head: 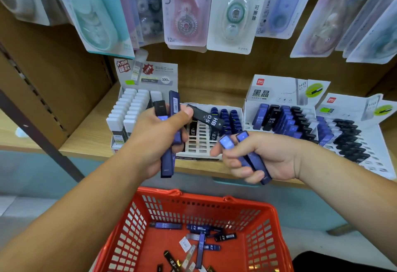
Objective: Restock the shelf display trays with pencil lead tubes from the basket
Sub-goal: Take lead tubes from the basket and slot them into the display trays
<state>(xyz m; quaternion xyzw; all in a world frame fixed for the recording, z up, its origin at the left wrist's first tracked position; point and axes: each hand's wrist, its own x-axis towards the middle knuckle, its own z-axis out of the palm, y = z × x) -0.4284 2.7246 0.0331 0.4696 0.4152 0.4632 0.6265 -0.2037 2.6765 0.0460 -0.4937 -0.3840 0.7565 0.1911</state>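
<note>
At 6 o'clock, nearest the camera, a red plastic basket with perforated walls (265, 213) holds a loose scatter of slim blue and black pencil lead tubes (200, 247), some printed "HB 0.5".

Above it, just left of centre, the left hand (154, 140) has its fingers and thumb curled round a bundle of tubes. Long dark-blue ones (167, 165) stand upright, and a black tube marked "HB 0.5" (207, 118) sticks out toward 2 o'clock. Just right of centre, the right hand (264, 158) grips two blue tubes (257, 166), their caps pointing toward 11 o'clock.

Behind the hands, on the wooden shelf (86, 140), a white slotted display tray (199, 143) is part filled, with blue-capped tubes at its back. At 9 o'clock from it stands a box of white-capped tubes (126, 110) whose header card reads "100". At 3 o'clock are two white "deli" display trays (279, 93) printed "黑晶" and "HB 0.5", with rows of blue and black tubes.

At 12 o'clock hang correction tape packs (233, 11), marked "8m" and "12m".
</note>
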